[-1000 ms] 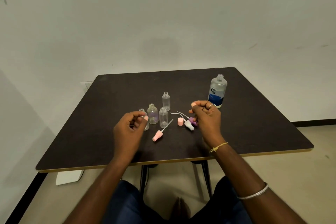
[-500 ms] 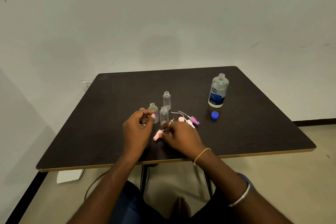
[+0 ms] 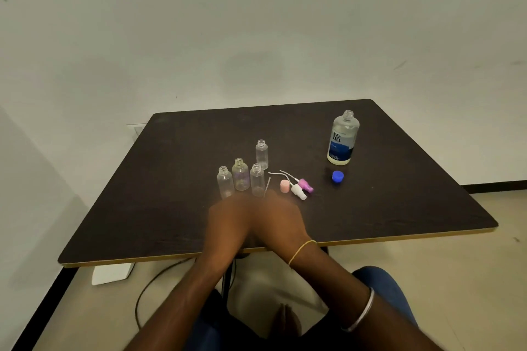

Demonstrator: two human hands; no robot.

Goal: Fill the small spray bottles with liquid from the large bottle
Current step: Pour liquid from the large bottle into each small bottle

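Left hand [image 3: 228, 218] and right hand [image 3: 282, 218] have drawn back, perhaps touching; blurred.

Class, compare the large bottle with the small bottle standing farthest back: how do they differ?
Size: the large bottle is taller and wider than the rear small bottle.
Label: the large bottle carries a blue and white label; the rear small bottle is plain.
Place: the large bottle stands apart on the right; the rear small bottle stands nearer the middle.
Both are clear, upright and uncapped.
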